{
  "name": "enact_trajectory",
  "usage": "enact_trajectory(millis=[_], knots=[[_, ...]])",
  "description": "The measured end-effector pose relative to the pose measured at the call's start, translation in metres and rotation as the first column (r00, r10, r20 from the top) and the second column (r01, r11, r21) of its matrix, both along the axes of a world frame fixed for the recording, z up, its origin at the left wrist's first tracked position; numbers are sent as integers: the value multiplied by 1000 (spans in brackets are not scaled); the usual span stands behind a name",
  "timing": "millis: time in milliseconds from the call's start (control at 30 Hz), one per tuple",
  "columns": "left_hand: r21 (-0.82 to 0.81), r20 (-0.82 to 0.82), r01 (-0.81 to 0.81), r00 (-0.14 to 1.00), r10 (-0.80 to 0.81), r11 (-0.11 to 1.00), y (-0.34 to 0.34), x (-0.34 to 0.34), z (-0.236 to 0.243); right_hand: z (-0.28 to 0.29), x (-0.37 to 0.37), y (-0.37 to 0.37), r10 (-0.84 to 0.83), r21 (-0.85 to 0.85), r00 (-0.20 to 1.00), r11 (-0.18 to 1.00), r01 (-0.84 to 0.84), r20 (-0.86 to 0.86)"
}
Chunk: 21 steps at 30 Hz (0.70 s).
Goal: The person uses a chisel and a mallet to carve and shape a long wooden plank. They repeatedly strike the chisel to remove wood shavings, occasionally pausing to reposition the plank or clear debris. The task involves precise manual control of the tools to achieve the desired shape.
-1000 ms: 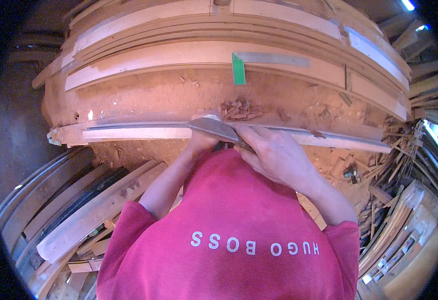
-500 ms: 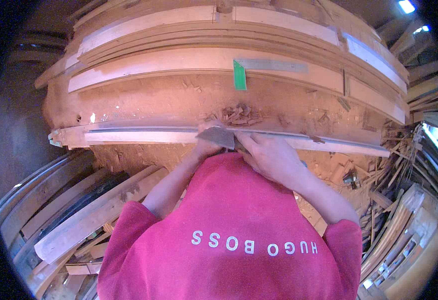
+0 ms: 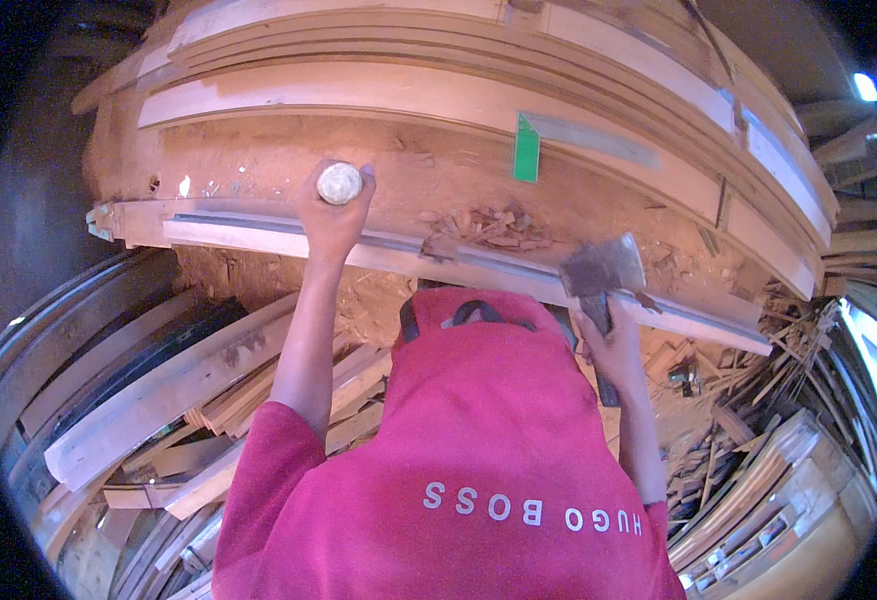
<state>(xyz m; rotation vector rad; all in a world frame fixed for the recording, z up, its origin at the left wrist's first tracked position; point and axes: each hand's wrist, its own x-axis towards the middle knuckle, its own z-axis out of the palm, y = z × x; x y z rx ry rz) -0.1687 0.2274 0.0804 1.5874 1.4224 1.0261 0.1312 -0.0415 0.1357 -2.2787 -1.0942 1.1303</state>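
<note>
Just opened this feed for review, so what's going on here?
A person in a red shirt is at a wooden bench, a tool in the right hand. The left hand grips something with a pale round end; the rest is hidden. The right hand holds a hatchet-like tool, its head overlapping the long wood strip in view; contact is unclear. Wood chips lie beyond the strip, and a green-handled square farther back.

My left hand (image 3: 335, 212) and right hand (image 3: 610, 345) make two, with two tools: one round-ended handle (image 3: 339, 183), one hatchet-like tool (image 3: 603, 268). My workbench (image 3: 258, 168) bears one green-handled square (image 3: 526, 150), one chip heap (image 3: 490, 227), one beam (image 3: 498, 275) along its near edge and, toward its far edge, at least four boards (image 3: 388, 95), perhaps more overlapped.
</note>
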Motion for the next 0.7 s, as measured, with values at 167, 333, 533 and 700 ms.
enact_trajectory(millis=[167,333,533,700], knots=[[25,-110,-43,993,46,999,-3,-12,2,8,0,-19,-146,-259,989,956,135,-26],[-143,163,-93,980,116,985,0,2,5,6,-9,-30,-132,-296,990,945,139,43],[-368,495,197,869,12,909,-17,34,-14,-15,-10,-46,-7,-229,986,972,46,166],[-296,410,356,886,-219,886,-48,54,-46,-9,-12,-32,-72,-183,995,980,84,70]])
